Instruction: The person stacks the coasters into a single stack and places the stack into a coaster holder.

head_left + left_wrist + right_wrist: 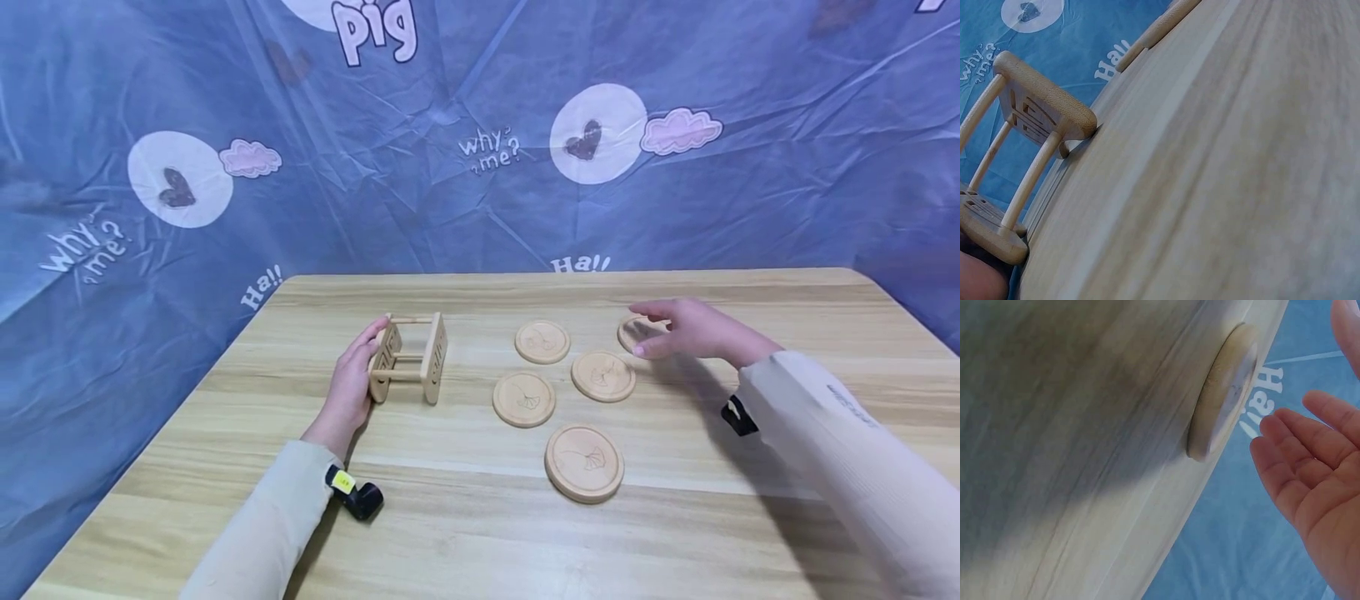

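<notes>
A small wooden coaster rack [434, 360] stands on the left part of the table, two cut-out side panels joined by round rods. My left hand [351, 377] rests along the outer face of its left panel, fingers stretched towards the far end. In the left wrist view the rack [1044, 103] shows its rods and panels, with a bit of the hand [982, 278] at the lower left corner. At the right, my right hand [693, 329] hovers with spread fingers over a round wooden coaster [632, 334], partly covering it. The right wrist view shows that coaster [1222, 394] flat on the table beside the relaxed, bare palm [1329, 506].
Several more engraved coasters lie between the hands: one at the back [542, 342], one near the middle [603, 376], one to the left [523, 399] and one closest to me [584, 463]. A blue printed cloth [420, 192] hangs behind the wooden table [450, 525].
</notes>
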`<state>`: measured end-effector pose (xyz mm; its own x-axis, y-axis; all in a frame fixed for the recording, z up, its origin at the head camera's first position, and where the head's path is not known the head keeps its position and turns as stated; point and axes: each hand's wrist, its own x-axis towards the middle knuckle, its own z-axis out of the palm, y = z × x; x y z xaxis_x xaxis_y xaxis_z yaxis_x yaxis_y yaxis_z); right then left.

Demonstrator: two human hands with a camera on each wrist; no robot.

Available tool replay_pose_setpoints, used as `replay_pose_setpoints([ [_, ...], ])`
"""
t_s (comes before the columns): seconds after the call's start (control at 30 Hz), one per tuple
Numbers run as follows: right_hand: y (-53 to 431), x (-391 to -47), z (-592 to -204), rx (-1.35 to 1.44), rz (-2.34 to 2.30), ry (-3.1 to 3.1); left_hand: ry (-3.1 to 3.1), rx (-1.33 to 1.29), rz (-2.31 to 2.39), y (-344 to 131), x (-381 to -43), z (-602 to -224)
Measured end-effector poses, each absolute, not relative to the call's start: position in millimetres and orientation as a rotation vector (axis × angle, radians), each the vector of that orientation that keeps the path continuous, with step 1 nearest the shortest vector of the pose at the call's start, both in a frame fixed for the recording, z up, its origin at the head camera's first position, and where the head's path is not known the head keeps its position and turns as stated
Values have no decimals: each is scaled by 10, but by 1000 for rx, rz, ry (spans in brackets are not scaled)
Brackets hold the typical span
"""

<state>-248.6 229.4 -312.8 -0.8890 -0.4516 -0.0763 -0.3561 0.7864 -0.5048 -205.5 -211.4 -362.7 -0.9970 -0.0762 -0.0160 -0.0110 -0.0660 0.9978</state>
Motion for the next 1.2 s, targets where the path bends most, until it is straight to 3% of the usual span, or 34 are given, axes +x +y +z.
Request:
replay_pose_setpoints([
  [1.2,2306,-2747,-3303,-562,-634,2809,-2091,104,-2274,-2105,-2062,-3642],
])
